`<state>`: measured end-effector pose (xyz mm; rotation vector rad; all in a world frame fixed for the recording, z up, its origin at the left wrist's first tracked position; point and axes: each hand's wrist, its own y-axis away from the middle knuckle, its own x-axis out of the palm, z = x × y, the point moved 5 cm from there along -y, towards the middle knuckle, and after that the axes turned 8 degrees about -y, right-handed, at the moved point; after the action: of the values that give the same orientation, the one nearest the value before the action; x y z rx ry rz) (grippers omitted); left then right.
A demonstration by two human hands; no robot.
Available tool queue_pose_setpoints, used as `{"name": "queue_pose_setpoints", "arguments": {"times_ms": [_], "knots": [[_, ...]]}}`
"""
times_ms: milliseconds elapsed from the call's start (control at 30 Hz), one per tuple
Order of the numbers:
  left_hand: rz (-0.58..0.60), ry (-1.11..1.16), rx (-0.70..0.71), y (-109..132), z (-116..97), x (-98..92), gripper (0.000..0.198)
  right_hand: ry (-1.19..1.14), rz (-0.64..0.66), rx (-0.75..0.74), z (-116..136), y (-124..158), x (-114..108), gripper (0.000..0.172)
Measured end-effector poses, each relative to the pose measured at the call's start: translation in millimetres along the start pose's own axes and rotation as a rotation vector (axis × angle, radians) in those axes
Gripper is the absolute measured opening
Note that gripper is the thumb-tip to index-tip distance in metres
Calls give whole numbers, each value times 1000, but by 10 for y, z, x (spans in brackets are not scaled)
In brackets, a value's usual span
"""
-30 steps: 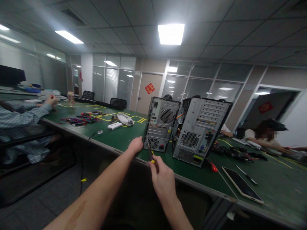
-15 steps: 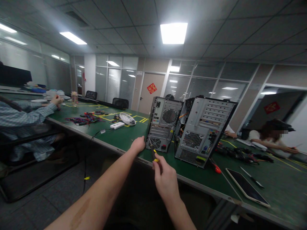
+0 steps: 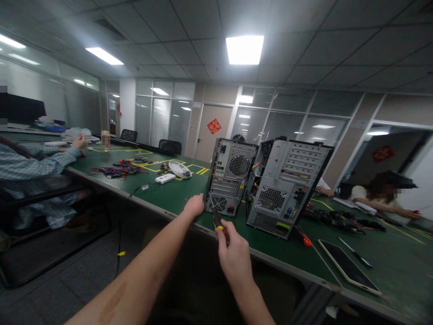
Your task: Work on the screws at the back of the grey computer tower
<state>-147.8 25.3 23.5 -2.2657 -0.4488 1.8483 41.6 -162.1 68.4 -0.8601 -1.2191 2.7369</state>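
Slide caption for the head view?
Right hand points a screwdriver at the narrower computer tower, left hand beside it.

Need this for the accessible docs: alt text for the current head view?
The right hand holds a black-and-yellow screwdriver up to the lower back of an upright computer case, while the left hand is at the case's lower left edge. A second case stands to its right on the green table, with cables beyond.

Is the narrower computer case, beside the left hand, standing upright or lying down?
Upright: the narrower computer case stands on the green table, its rear panel taller than wide.
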Motion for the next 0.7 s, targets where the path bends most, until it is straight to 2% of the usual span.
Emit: {"name": "queue_pose_setpoints", "arguments": {"times_ms": [100, 233, 467, 700], "knots": [[4, -1, -4, 0, 5, -3, 29, 25, -6, -72, 39, 8, -24, 31], [7, 1, -4, 2, 2, -13, 27, 60, 10, -83, 59, 16, -43, 35], [-6, -8, 1, 1, 0, -19, 26, 27, 27, 77, -40, 15, 10, 19], [-5, -2, 10, 3, -3, -16, 25, 108, 53, -72, 42, 29, 1, 32]]}}
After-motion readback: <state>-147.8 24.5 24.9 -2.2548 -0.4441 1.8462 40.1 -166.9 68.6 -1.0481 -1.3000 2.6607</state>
